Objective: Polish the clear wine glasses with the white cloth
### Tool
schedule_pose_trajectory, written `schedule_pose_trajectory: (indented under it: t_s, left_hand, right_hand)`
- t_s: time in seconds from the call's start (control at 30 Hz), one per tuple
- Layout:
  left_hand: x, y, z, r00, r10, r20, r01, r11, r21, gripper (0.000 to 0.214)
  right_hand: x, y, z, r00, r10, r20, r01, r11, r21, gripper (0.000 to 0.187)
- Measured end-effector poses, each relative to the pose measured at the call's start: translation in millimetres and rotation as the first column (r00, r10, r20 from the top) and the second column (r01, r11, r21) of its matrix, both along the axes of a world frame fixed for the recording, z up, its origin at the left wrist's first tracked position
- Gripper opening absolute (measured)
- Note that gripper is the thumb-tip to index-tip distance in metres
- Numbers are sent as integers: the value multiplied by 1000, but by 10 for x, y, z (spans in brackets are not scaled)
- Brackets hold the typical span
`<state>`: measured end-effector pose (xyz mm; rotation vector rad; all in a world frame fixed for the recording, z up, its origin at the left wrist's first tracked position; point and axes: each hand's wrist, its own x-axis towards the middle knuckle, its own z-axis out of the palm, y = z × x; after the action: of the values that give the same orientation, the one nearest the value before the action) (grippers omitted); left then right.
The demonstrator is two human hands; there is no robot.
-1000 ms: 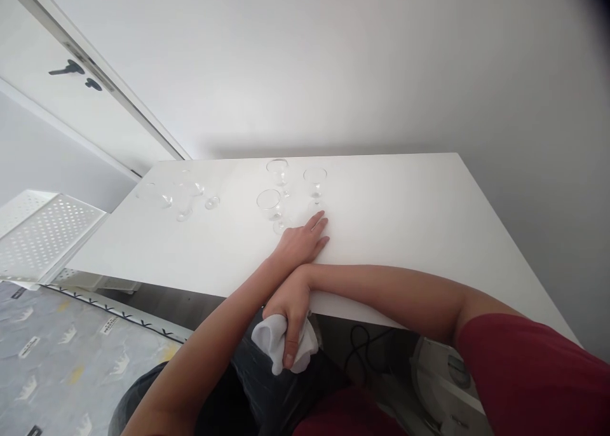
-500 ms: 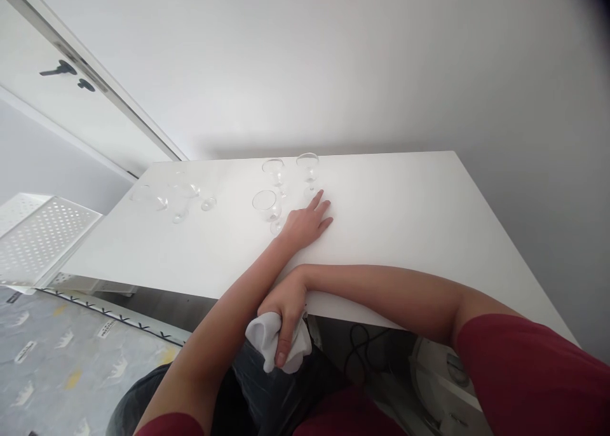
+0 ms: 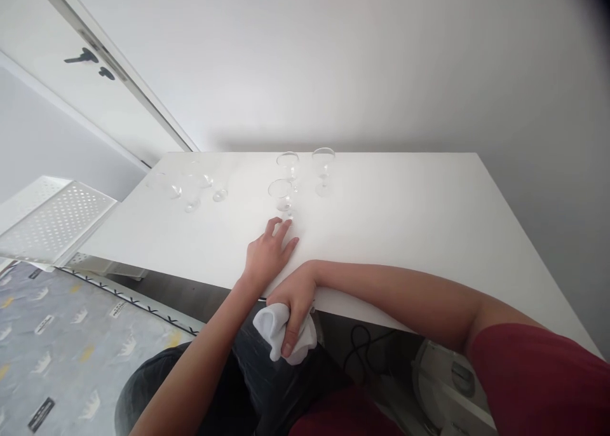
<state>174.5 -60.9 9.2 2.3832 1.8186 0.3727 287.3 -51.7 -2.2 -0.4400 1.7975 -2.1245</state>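
Note:
My left hand (image 3: 268, 250) lies low over the white tabletop (image 3: 391, 220), fingers spread. Its fingertips reach the foot of the nearest clear stemmed glass (image 3: 281, 197); whether they press on it I cannot tell. Just behind stands a second stemmed glass (image 3: 288, 164), and a third stemmed glass (image 3: 324, 163) is to its right; all three are upright. At the table's front edge my right hand (image 3: 296, 296) is closed round a crumpled white cloth (image 3: 271, 325), holding it over my lap.
Several more clear glasses (image 3: 192, 197) are grouped at the table's left end, too faint to tell how they rest. A white perforated rack (image 3: 61, 220) stands beyond that end. Below it lies a grey patterned mattress (image 3: 95, 347). A black cable (image 3: 362, 353) hangs under the table.
My left hand has drawn back and left, from the foot of the right-hand glass to the nearest glass. My right hand keeps its grip on the cloth. The view has shifted slightly.

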Motion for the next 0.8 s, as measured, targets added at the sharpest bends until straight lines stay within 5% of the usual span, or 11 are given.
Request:
schedule_pose_trajectory:
  t_s: [0.37, 0.5, 0.57, 0.67, 0.73, 0.8]
  left_hand:
    - [97, 16, -31, 1000, -8, -24, 8, 1000, 12, 45]
    - [-104, 112, -53, 944, 188, 271, -219, 972, 87, 25]
    - [-343, 261, -55, 821, 349, 451, -437, 893, 105, 13]
    - [-773, 539, -40, 661, 498, 561, -655, 747, 109, 4]
    - [-1001, 718, -34, 582, 531, 616, -710, 701, 67, 7]
    - [-1129, 877, -41, 512, 529, 676, -710, 704, -13, 19]
  right_hand:
    - [1, 26, -18, 999, -18, -46, 19, 1000, 24, 38]
    - [27, 48, -30, 978, -203, -57, 194, 972, -133, 42]
    - [32, 39, -75, 905, -425, -8, 416, 889, -192, 39]
    - [23, 14, -143, 652, -752, 95, 741, 606, -287, 33]
    - [12, 4, -145, 499, -847, 182, 837, 417, -354, 35]
    - [4, 5, -103, 434, -867, 246, 855, 309, -417, 40]
